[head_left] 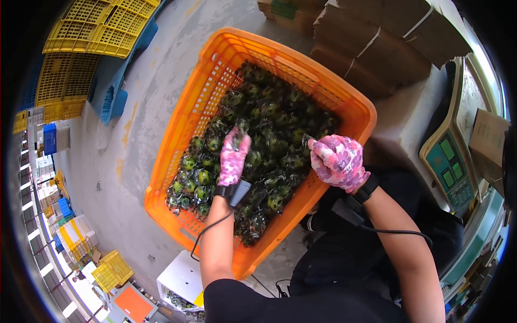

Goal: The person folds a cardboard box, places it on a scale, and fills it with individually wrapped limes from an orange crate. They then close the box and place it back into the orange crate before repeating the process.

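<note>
- Left hand (233, 156), in a pink patterned glove, keeps a narrow grip on one wrapped green fruit (240, 131) atop the heap.
- Right hand (338, 160) curls closed at the orange crate (177, 134) rim; contents unclear.
- Best lifted singly, wrap untorn.

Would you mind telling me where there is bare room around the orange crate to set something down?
Bare concrete floor lies left of the orange crate, between it and the stacked yellow crates. The crate itself is crowded with bagged green fruit, with the left hand and right hand in it. Right of it, cardboard boxes and a scale crowd in.
</note>
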A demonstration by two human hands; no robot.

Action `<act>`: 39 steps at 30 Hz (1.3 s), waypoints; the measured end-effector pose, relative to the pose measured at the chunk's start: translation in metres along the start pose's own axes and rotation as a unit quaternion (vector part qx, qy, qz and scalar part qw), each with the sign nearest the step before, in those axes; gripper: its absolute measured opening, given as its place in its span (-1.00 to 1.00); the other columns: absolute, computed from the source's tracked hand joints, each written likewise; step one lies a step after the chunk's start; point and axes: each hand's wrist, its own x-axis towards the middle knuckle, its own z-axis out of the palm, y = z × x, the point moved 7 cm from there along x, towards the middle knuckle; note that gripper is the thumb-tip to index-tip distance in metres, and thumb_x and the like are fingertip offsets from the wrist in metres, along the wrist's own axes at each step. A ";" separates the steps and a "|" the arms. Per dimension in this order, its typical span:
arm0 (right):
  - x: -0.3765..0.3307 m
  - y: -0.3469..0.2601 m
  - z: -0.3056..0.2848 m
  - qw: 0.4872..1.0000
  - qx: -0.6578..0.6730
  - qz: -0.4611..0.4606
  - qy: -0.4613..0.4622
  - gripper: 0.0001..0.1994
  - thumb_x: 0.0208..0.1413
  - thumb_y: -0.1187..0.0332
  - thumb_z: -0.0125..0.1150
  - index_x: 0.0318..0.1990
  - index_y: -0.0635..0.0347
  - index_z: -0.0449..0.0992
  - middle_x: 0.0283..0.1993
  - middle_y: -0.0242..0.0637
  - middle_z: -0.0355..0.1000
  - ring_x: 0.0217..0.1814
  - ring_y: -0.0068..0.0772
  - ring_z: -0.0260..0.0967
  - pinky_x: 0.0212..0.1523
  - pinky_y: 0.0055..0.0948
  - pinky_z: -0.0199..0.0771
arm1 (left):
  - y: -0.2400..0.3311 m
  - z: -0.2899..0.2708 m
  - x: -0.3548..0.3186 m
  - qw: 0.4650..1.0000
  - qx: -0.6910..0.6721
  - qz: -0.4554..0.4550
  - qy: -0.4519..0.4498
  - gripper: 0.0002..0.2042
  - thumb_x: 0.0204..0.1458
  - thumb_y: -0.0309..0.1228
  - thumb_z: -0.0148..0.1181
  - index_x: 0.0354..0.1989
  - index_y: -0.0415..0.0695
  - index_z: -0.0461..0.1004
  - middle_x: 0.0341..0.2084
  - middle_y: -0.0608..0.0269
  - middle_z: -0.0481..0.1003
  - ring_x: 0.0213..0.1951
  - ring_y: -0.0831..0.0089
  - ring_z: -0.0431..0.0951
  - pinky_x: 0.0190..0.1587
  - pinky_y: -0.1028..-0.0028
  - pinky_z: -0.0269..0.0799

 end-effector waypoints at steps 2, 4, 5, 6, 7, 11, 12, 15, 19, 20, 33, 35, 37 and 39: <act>-0.002 -0.002 0.000 1.000 -0.010 -0.005 0.003 -0.80 -0.18 0.56 0.31 -0.33 0.16 0.55 -0.58 -0.37 0.36 -0.58 -0.29 0.36 -0.58 -0.37 0.37 | -0.006 -0.006 0.004 0.932 -0.354 -0.075 0.010 -0.36 0.25 -0.16 0.07 0.40 -0.12 -0.01 0.16 0.11 0.35 -0.04 0.27 0.49 0.00 0.32 0.47; 0.001 -0.006 0.002 1.000 0.000 -0.005 0.002 -0.80 -0.19 0.57 0.31 -0.32 0.16 0.55 -0.57 -0.37 0.36 -0.58 -0.29 0.36 -0.58 -0.37 0.37 | -0.002 -0.023 0.000 0.979 -0.194 -0.018 0.057 -0.36 0.24 -0.18 0.09 0.40 -0.12 -0.01 0.14 0.07 0.36 -0.02 0.28 0.47 -0.01 0.34 0.48; 0.002 -0.008 0.004 1.000 0.005 -0.001 -0.001 -0.79 -0.20 0.57 0.31 -0.32 0.17 0.55 -0.57 -0.37 0.36 -0.58 -0.29 0.37 -0.57 -0.36 0.38 | 0.004 -0.032 -0.005 0.994 -0.029 0.035 0.099 -0.36 0.23 -0.21 0.10 0.40 -0.12 0.00 0.12 0.03 0.36 -0.01 0.29 0.45 -0.03 0.36 0.48; -0.007 0.006 0.000 1.000 -0.017 0.002 -0.012 -0.78 -0.21 0.57 0.31 -0.32 0.16 0.55 -0.57 -0.37 0.36 -0.57 -0.29 0.37 -0.57 -0.36 0.38 | 0.036 -0.003 -0.018 0.982 0.110 0.076 0.132 -0.36 0.18 -0.20 0.16 0.37 -0.15 0.07 0.11 0.02 0.38 -0.02 0.25 0.49 0.06 0.35 0.43; -0.005 0.003 0.001 1.000 -0.015 0.001 -0.010 -0.78 -0.21 0.57 0.31 -0.32 0.16 0.55 -0.57 -0.37 0.36 -0.57 -0.29 0.37 -0.57 -0.36 0.38 | 0.051 -0.003 -0.028 0.916 0.307 0.195 0.169 -0.32 0.10 -0.14 0.22 0.34 -0.16 0.14 0.14 0.00 0.37 0.01 0.16 0.49 0.13 0.31 0.36; -0.002 -0.001 0.003 1.000 -0.013 -0.001 0.001 -0.80 -0.20 0.52 0.30 -0.33 0.13 0.54 -0.56 -0.37 0.35 -0.55 -0.28 0.38 -0.56 -0.34 0.40 | 0.023 0.056 -0.029 0.862 0.467 0.186 -0.064 -0.28 0.03 -0.02 0.22 0.32 -0.12 0.20 0.12 -0.03 0.37 0.14 0.07 0.39 0.13 0.21 0.36; -0.002 -0.003 0.004 1.000 -0.013 0.005 0.007 -0.82 -0.19 0.48 0.28 -0.34 0.11 0.52 -0.56 -0.37 0.34 -0.53 -0.28 0.38 -0.55 -0.33 0.41 | 0.008 0.063 -0.023 0.873 0.466 0.130 -0.066 -0.26 0.02 0.01 0.22 0.33 -0.12 0.18 0.15 -0.05 0.35 0.16 0.07 0.38 0.15 0.19 0.35; -0.004 -0.003 0.007 1.000 -0.026 0.008 -0.011 -0.81 -0.21 0.48 0.27 -0.34 0.11 0.53 -0.56 -0.38 0.34 -0.52 -0.28 0.39 -0.54 -0.32 0.42 | 0.003 0.079 0.005 0.873 0.484 0.022 -0.059 -0.26 -0.03 -0.03 0.28 0.28 -0.15 0.24 0.19 -0.15 0.30 0.14 0.03 0.41 0.16 0.22 0.34; -0.003 -0.005 0.009 1.000 0.005 0.009 -0.019 -0.84 -0.12 0.46 0.28 -0.30 0.13 0.55 -0.52 -0.36 0.41 -0.50 -0.24 0.43 -0.51 -0.31 0.43 | 0.004 0.059 0.010 0.980 0.184 0.055 -0.058 -0.50 0.02 -0.18 0.30 0.07 -0.23 0.45 -0.08 0.01 0.54 -0.01 0.20 0.54 0.10 0.37 0.37; -0.006 0.001 0.013 0.998 0.000 0.027 -0.060 -0.76 -0.11 0.43 0.29 -0.21 0.13 0.55 -0.40 -0.32 0.46 -0.41 -0.22 0.46 -0.43 -0.30 0.48 | 0.004 0.057 0.006 0.996 0.034 0.010 -0.076 -0.55 0.06 -0.23 0.27 0.07 -0.24 0.45 -0.12 0.10 0.56 -0.03 0.29 0.54 0.08 0.40 0.37; -0.039 -0.027 -0.105 0.991 0.086 0.086 -0.061 -0.42 0.00 0.08 0.32 0.16 0.09 0.36 -0.20 -0.15 0.43 -0.20 -0.05 0.49 -0.28 -0.23 0.52 | 0.128 0.113 -0.128 0.936 -0.197 0.041 -0.289 -0.60 0.34 -0.21 -0.15 0.07 -0.29 0.44 -0.16 0.15 0.54 -0.18 0.42 0.55 -0.07 0.38 0.45; -0.042 -0.038 -0.204 0.991 0.018 0.095 0.091 -0.44 -0.11 0.14 0.40 0.08 0.12 0.43 -0.17 -0.13 0.48 -0.17 -0.05 0.50 -0.20 -0.23 0.52 | 0.174 0.126 -0.156 0.917 -0.213 0.064 -0.330 -0.52 0.32 -0.11 -0.15 0.06 -0.32 0.44 -0.15 0.05 0.57 -0.13 0.34 0.59 0.02 0.37 0.47; -0.050 -0.051 -0.321 0.956 -0.154 0.082 0.236 -0.42 -0.18 0.21 0.46 0.04 0.20 0.45 -0.09 -0.08 0.49 -0.08 0.03 0.48 -0.06 -0.16 0.50 | 0.198 0.140 -0.161 0.934 -0.160 0.115 -0.299 -0.55 0.31 -0.14 -0.12 0.07 -0.31 0.44 -0.19 0.05 0.58 -0.17 0.31 0.61 0.02 0.34 0.49; -0.071 -0.042 -0.406 0.893 -0.306 0.098 0.316 -0.43 -0.09 0.22 0.41 0.09 0.26 0.43 -0.09 -0.04 0.48 -0.07 0.00 0.45 -0.06 -0.18 0.47 | 0.210 0.159 -0.166 0.932 -0.195 0.110 -0.285 -0.60 0.30 -0.20 -0.07 0.06 -0.30 0.45 -0.19 0.05 0.58 -0.18 0.30 0.61 0.01 0.34 0.50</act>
